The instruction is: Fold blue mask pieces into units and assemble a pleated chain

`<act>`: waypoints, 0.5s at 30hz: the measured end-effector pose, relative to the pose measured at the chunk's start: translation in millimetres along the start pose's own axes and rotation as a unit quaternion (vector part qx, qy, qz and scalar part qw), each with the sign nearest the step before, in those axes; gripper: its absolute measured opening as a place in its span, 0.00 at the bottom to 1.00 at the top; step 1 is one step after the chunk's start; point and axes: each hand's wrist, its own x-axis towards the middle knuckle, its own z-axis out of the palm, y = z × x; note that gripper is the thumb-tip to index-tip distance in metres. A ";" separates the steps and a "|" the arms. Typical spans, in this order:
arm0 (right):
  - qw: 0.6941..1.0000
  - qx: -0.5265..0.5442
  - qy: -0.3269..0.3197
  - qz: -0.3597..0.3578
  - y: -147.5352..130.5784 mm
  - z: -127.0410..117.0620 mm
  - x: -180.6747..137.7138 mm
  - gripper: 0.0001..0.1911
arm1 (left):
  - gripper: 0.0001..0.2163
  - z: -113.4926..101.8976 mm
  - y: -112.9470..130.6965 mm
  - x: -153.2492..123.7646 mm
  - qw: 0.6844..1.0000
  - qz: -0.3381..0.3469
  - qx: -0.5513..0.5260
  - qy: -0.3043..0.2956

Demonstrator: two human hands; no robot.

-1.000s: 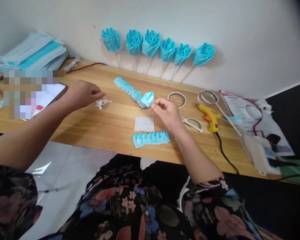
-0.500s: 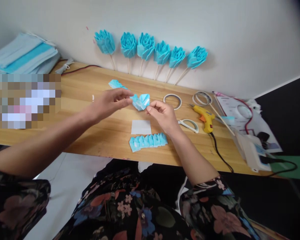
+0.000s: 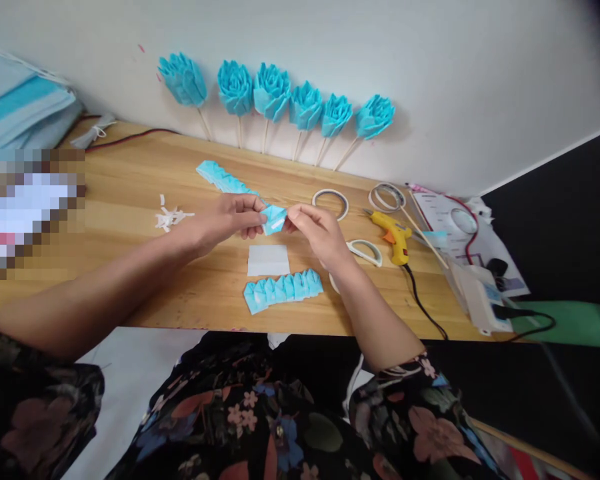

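My left hand (image 3: 225, 220) and my right hand (image 3: 314, 230) meet above the wooden table (image 3: 130, 267), both pinching the near end of a long folded blue strip (image 3: 230, 183). The strip trails back and left across the tabletop. Just below my hands lie a small white sheet (image 3: 269, 260) and a second pleated blue strip (image 3: 283, 289) near the front edge.
Several blue flowers on sticks (image 3: 273, 90) lean on the wall. Tape rolls (image 3: 330, 203), scissors (image 3: 363, 251), a yellow glue gun (image 3: 393, 237) with its cord, and papers (image 3: 455, 227) lie at right. White scraps (image 3: 169, 216) and stacked face masks (image 3: 23, 107) sit left.
My left hand left the white scraps, came right and took hold of the blue strip's end beside my right hand. The view has shifted a little to the right.
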 end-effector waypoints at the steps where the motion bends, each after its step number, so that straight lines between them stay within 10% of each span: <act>1: 1.000 0.001 -0.003 0.002 -0.1 -0.1 -0.1 0.13 | 0.04 0.2 0.9 -1.4 1.000 0.001 0.006 0.000; 15: 0.999 -0.047 -0.018 0.019 -8.2 5.8 -1.4 0.11 | 0.08 0.6 -5.8 -0.3 0.991 0.048 -0.103 0.075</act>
